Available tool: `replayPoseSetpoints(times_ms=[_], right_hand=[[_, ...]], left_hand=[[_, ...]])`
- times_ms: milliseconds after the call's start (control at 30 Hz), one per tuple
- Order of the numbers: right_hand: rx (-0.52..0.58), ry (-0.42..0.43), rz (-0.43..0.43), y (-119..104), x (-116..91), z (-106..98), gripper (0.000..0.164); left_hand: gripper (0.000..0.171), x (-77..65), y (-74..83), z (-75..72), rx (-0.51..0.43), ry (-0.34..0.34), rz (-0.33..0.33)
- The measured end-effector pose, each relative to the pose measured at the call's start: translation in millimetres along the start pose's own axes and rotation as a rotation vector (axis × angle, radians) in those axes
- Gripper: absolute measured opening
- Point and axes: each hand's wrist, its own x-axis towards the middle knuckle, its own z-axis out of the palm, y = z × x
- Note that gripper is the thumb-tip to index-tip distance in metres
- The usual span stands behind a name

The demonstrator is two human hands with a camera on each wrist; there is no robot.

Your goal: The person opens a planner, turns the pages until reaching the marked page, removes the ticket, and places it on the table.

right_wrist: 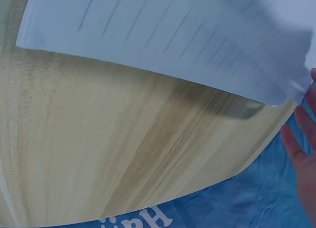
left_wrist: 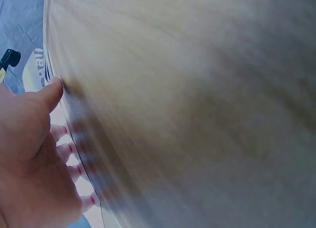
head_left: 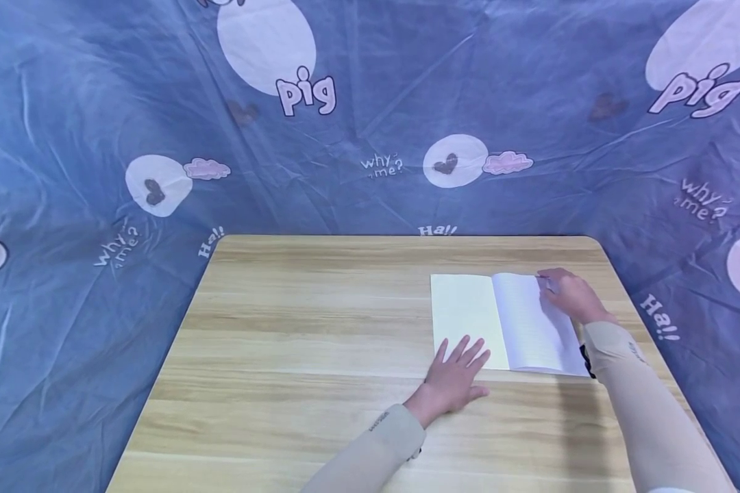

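An open notebook [head_left: 469, 318] lies on the right part of the table, a plain cream page on its left and a lined white page [head_left: 527, 322] on its right. My left hand [head_left: 451, 385] lies with fingers spread, fingertips over the cream page's lower edge and the thumb out over the wood. At the upper right corner of the lined page, my right hand [head_left: 570, 296] has its fingers bent and pinches the paper. In the right wrist view the lined sheet [right_wrist: 148, 35] bends up near the fingertips [right_wrist: 291, 139], casting a shadow on the wood.
The wooden table [head_left: 284, 356] has rounded far corners. Blue printed cloth [head_left: 358, 123] hangs behind it and on both sides, close to its edges. The right sleeve [head_left: 647, 404] passes over the table's right side.
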Motion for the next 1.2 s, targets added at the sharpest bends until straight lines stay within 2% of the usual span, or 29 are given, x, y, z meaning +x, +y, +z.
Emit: replayPoseSetpoints(times_ms=[200,367,500,633,800,967,1100,1200], right_hand=[[0.069,0.114,0.013,0.4,-2.6,0.2,0.035],[0.167,0.198,0.09,2.7,-7.7,1.3,0.028],[0.199,0.259,0.16,5.7,-12.2,1.0,0.022],[0.258,0.295,0.217,9.6,-15.4,-3.8,0.023],[0.466,0.256,0.291,12.0,-18.4,-16.4,0.032],[0.566,0.145,0.352,6.2,-17.8,-31.0,0.047],[0.678,0.078,0.347,-3.6,-13.6,-41.7,0.029],[0.822,0.045,0.331,-10.4,-11.1,-48.3,0.01]], left_hand=[[0.07,0.1,-0.2,-0.9,0.006,-0.004,-0.002],[0.07,-0.3,-0.4,-1.5,0.011,0.001,-0.003],[0.07,-0.5,-0.6,-0.6,0.01,-0.002,-0.001],[0.07,-0.3,-0.6,-0.1,0.009,-0.001,0.001],[0.071,0.4,-0.2,0.4,0.011,-0.002,0.003],[0.071,1.5,-0.2,2.9,0.006,0.001,0.004],[0.071,1.8,-0.9,4.2,-0.002,0.001,0.004],[0.071,0.6,-1.0,3.6,-0.003,0.007,0.007]])
